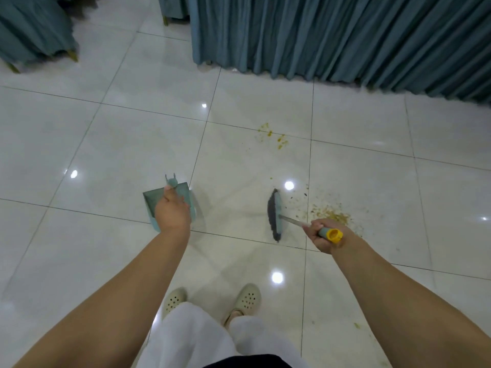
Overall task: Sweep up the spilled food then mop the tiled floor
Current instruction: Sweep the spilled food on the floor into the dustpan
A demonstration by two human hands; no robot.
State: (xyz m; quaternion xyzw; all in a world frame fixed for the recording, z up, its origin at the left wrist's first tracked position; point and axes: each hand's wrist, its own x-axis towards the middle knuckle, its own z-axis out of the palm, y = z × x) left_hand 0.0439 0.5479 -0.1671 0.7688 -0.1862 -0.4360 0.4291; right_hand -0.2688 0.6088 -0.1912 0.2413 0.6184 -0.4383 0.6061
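My left hand [172,212] grips the upright handle of a teal dustpan [152,201], which sits low over the white tiled floor [106,155]. My right hand [322,236] holds the yellow-capped handle of a short broom [276,215]; its grey bristles touch the tiles. A patch of yellowish food crumbs [329,212] lies just right of the broom head, partly behind my right hand. A second, smaller spatter of yellow spilled food [273,135] lies farther away on the tile seam. The dustpan stands about one tile width left of the broom.
A long teal table skirt [345,35] hangs to the floor across the far right. Teal-covered chairs with gold legs [32,33] stand at the far left. My feet in cream perforated shoes [212,300] stand behind the tools. A few green bits [357,325] lie near right.
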